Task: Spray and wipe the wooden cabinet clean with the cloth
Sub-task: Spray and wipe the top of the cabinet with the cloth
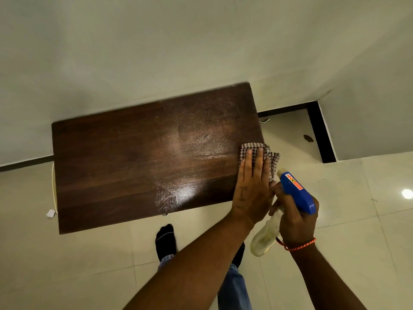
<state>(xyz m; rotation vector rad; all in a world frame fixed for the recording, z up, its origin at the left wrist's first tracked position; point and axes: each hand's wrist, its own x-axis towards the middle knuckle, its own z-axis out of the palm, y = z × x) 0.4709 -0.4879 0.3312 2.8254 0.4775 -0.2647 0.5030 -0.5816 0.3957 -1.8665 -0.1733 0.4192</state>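
Wooden cabinet (138,157) top fills centre of frame, against wall; left half dark and dry-looking, right half speckled with spray droplets and wet sheen. Step in hand, by my judgement: wiping. Left hand (251,184) flat, fingers together, pressing checked cloth (252,147) at right edge. Next likely sweep leftward through droplets. Right hand (295,218), right of centre, clamped round spray bottle (288,202), off cabinet edge.

Left hand (252,186): flat, palm down, fingers (259,162) extended together and pointing away from the body; forearm reaches in diagonally from lower left. Right hand (295,218): just beside the left wrist, curled in a closed grip, knuckles up. Right wrist carries an orange cord band (297,246).
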